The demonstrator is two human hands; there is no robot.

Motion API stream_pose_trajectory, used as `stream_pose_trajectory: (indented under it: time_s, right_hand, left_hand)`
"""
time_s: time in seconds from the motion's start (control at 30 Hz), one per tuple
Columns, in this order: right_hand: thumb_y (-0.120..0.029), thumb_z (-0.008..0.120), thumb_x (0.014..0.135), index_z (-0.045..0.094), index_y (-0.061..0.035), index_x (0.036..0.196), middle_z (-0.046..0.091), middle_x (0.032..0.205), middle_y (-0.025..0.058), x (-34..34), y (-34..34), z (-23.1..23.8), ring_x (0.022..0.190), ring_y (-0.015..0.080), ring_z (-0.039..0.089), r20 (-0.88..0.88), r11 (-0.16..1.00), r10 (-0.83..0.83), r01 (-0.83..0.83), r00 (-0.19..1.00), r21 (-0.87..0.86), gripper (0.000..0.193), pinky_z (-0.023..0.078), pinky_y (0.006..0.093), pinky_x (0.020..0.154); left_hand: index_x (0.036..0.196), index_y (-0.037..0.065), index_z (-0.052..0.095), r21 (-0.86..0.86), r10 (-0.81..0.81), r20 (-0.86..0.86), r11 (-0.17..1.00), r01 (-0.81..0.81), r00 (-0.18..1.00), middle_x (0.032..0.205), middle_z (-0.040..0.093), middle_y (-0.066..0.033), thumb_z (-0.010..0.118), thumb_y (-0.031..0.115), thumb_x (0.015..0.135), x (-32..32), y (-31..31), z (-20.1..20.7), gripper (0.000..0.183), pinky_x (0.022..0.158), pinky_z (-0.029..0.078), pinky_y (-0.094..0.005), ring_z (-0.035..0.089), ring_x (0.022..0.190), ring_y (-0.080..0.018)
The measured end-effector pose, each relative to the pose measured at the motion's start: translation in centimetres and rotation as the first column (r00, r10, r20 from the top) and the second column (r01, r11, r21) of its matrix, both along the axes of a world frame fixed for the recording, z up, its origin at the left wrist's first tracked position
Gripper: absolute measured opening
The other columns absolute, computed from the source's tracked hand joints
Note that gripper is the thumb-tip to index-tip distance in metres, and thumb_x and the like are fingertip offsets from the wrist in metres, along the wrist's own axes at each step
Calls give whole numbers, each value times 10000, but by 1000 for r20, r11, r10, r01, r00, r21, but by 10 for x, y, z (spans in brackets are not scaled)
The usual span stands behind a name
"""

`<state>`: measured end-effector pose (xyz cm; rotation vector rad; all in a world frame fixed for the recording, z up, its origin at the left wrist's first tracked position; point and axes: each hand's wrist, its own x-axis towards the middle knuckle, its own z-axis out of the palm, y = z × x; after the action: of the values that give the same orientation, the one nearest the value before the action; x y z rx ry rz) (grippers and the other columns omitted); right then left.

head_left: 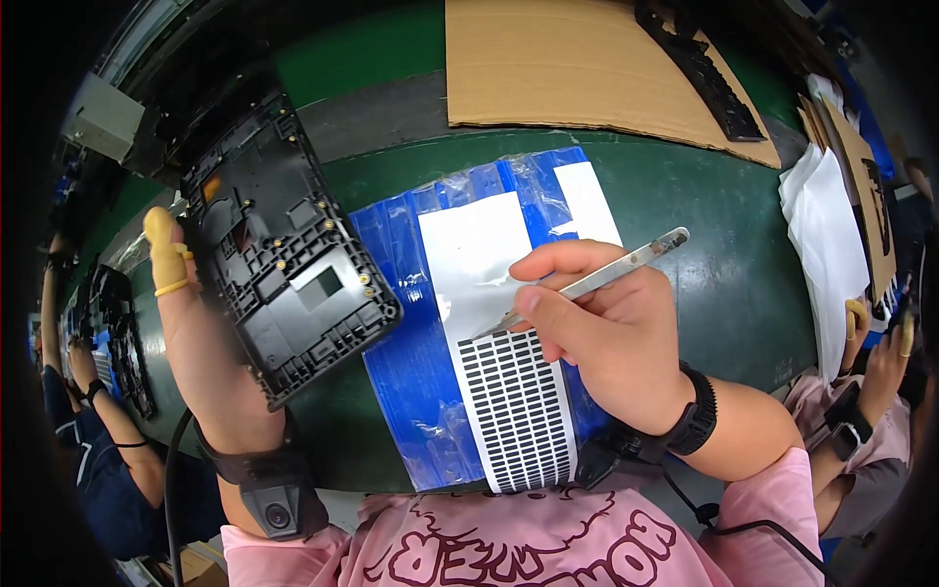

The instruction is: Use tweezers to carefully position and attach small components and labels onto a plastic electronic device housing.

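My left hand [201, 333] is closed on a black plastic housing [284, 245], tilted up over the left of the table. Brass inserts, ribs and a square cut-out show on its inner side. A yellow finger cot [166, 249] covers one finger; other fingers are hidden behind the housing. Pinched in my right hand [616, 333] is a pair of metal tweezers [626, 266]. Their tips are at the top row of small black stickers on a white sheet [514, 406]. Whether a sticker sits between the tips is too small to tell. Beneath the sheet lies a blue corrugated plastic board [406, 391].
A cardboard sheet [558, 68] lies at the far side of the green table [724, 235], with a black plastic part [699, 73] on it. White sheets [822, 235] hang at the right edge. Co-workers' arms [132, 445] show at left and right.
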<state>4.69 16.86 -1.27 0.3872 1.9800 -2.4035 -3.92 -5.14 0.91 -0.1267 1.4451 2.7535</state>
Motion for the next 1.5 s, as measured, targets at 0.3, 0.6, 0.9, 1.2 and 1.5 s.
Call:
stream_pose_trajectory:
  time_s: [0.3,0.6,0.9,1.2,1.5]
  right_hand:
    - [-25,517,794,473,41,1043,563,654,77,4,18,28,493,90,470,-209,969,-104,53,972,-240,262,371,183,472]
    - [-13,527,799,487,51,1024,558,665,61,3,1,25,514,67,444,-169,976,-93,57,981,-210,237,396,197,508]
    - [14,517,794,496,45,996,601,721,93,4,4,19,514,62,441,-128,981,-62,37,990,-188,206,353,188,489]
    - [28,517,785,504,45,990,615,746,105,4,1,17,510,60,439,-128,979,-69,42,989,-199,206,353,187,485]
    - [30,527,777,508,49,991,618,754,125,6,0,11,512,62,444,-161,984,-68,39,985,-176,216,363,189,487]
  left_hand:
    - [1190,36,424,300,-499,148,846,442,854,1148,516,-121,384,333,911,26,48,-1,410,870,436,-397,534,1019,-237]
    - [1205,49,375,315,-520,292,844,433,802,1139,502,-107,400,231,917,41,62,-6,342,860,457,-341,528,1023,-196]
    - [1211,64,374,297,-532,231,836,462,815,1150,494,-91,399,211,919,47,63,-10,328,886,431,-335,502,1050,-183]
    - [1217,76,366,289,-515,222,845,449,828,1148,494,-87,411,207,915,50,64,-10,333,889,430,-330,500,1054,-180]
    - [1245,51,355,156,-499,238,866,475,833,1180,487,-115,443,350,883,52,63,-10,477,907,411,-357,501,1066,-217]
